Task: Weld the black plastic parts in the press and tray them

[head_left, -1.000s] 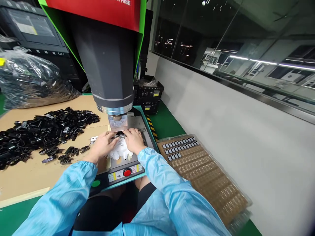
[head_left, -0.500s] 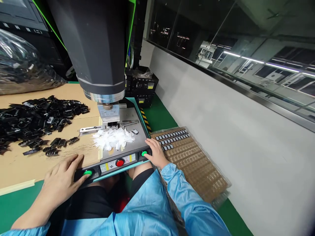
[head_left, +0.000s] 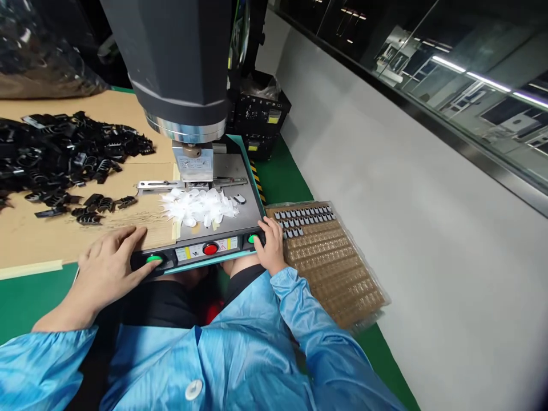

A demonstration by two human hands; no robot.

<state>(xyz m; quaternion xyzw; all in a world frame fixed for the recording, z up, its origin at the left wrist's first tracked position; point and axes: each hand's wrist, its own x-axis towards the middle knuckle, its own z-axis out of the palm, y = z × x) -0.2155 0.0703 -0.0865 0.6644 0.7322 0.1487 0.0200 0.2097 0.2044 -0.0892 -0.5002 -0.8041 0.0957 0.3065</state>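
Note:
My left hand (head_left: pixel 107 265) lies spread over the left front corner of a bench machine, its thumb on the left green button (head_left: pixel 154 259). My right hand (head_left: pixel 271 246) rests at the right corner, thumb at the right green button (head_left: pixel 252 238) and fingers extended over the edge. Neither hand holds anything. Between them sits a red button (head_left: pixel 210 249) on the front panel. Behind it, a heap of white, thin plastic pieces (head_left: pixel 199 206) covers part of the metal plate. The machine's metal press head (head_left: pixel 194 162) stands down close over a small fixture (head_left: pixel 197 185); what lies under it is mostly hidden.
A pile of black clip-like parts (head_left: pixel 64 151) spreads over the cardboard-topped table at left. One small dark part (head_left: pixel 240 199) lies right of the white heap. A tray (head_left: pixel 334 268) with rows of small grey parts lies at right, beside a wall (head_left: pixel 385 171). Black crates (head_left: pixel 261 114) stand behind.
The camera view has tipped downward, so the table and machine appear higher. Both thumbs stay at the green buttons; the right hand's fingers have shifted slightly.

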